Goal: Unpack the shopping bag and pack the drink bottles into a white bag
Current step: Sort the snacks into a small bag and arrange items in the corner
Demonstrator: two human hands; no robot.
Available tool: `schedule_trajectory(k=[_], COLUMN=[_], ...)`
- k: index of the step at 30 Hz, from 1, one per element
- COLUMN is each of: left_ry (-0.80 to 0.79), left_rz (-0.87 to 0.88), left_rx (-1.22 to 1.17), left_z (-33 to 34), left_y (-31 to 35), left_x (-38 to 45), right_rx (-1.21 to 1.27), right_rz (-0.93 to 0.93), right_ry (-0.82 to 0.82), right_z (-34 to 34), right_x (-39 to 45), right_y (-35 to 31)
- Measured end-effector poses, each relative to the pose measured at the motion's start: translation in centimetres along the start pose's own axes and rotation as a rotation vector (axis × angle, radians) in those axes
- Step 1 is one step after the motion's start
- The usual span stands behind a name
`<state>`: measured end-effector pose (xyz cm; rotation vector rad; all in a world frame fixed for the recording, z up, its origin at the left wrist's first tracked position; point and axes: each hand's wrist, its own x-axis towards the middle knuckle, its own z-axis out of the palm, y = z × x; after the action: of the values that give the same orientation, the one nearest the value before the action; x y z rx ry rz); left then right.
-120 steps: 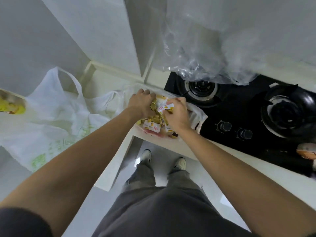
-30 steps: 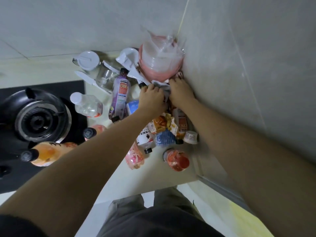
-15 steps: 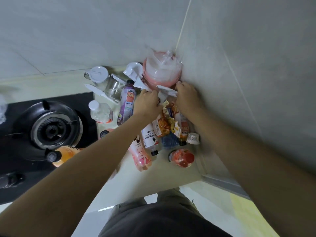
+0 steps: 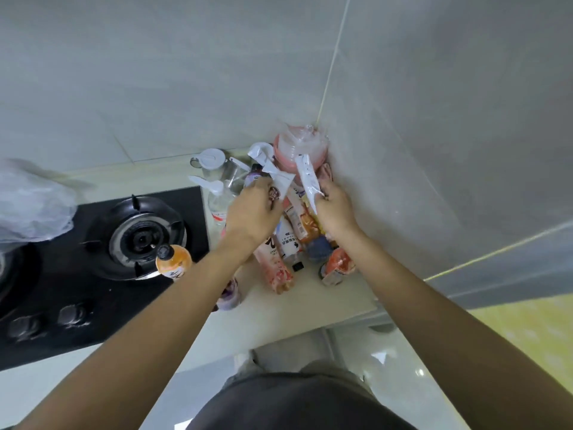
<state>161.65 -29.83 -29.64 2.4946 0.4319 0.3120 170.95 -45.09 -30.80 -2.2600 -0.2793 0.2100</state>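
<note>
At far left, above the hob, a crumpled clear plastic bag (image 4: 29,209) hangs blurred at the frame's edge. Below it the black gas hob (image 4: 93,256) carries a round burner (image 4: 141,238), and an orange drink bottle (image 4: 173,261) lies at the burner's near rim. A clear water bottle (image 4: 218,198) stands just past the hob's right edge, with a white-lidded glass jar (image 4: 210,162) behind it. On the pale countertop (image 4: 297,305) a heap of drink bottles fills the corner: a pink bottle (image 4: 274,268) lies on its side, a white bottle with black print (image 4: 288,240) beside it, a red-topped bottle (image 4: 338,265) at the right. The left hand (image 4: 252,212) has its fingers curled round a white packet (image 4: 280,181) with a printed picture, over the heap. The right hand (image 4: 336,209) pinches a long white wrapper (image 4: 307,176) that stands up tilted. Behind both, a pink tub wrapped in clear plastic (image 4: 300,147) sits against the tiled wall's corner
</note>
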Motion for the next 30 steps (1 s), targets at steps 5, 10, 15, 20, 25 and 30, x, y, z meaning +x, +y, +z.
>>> schedule_trajectory(k=[5,10,15,20,25,30], left_ry=[0.155,0.315,0.385,0.474,0.586,0.674], left_rz=[-0.079,-0.243,-0.387,-0.522,-0.676,-0.817], left_rx=[-0.087,-0.13,-0.074,-0.064,-0.067,-0.051], left_z=[-4.5,-8.0,-11.2,-15.6,-21.1,-26.5], left_y=[-0.1,-1.8,-3.6,-6.7,-12.3,-19.9], left_x=[-6.0,-14.6,-23.7,-31.8,-40.1,-48.4], right_rx=[0.289,0.335,0.378,0.343,0.309,0.295], right_rz=[-0.054,-0.075,-0.124,-0.211,-0.261,-0.254], right_ry=[-0.097,-0.289,-0.458,-0.608,-0.766,-0.901], right_z=[0.1,1.4,4.6,10.1,17.7,27.1], right_x=[-6.0,-12.8,-20.1,-26.6,-33.4,-40.8], right_y=[-3.1,-4.8,-6.8,-10.9,-16.8,-22.4])
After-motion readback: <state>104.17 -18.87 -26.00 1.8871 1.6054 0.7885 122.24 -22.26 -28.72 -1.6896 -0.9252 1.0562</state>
